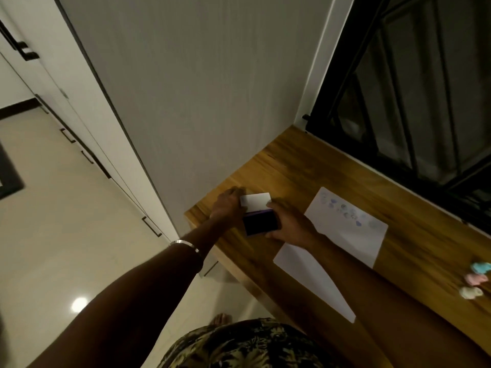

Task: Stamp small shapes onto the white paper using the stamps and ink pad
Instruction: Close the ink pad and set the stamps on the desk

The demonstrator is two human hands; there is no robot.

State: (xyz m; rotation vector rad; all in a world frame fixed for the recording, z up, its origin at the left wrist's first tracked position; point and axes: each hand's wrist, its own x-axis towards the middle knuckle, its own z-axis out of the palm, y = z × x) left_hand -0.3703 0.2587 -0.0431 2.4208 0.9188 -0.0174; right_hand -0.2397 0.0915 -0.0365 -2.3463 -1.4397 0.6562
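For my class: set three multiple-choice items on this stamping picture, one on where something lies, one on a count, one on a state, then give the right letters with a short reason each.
1. Where do the small stamps lie?
A. On the white paper
B. On the wooden table, to the right of the paper
C. On the floor

2. How many small stamps show at the right edge?
A. One
B. Three
C. Six

3. What state is the ink pad in?
A. Open, lid raised, held in both hands
B. Shut, lying alone on the table
C. Open, lying on the paper

Answers:
1 B: the stamps rest on the bare table, apart from the white paper.
2 B: a blue, a pink and a pale one lie in a row.
3 A: the ink pad shows its dark face with the white lid up; the left hand and right hand each have a grip on it.
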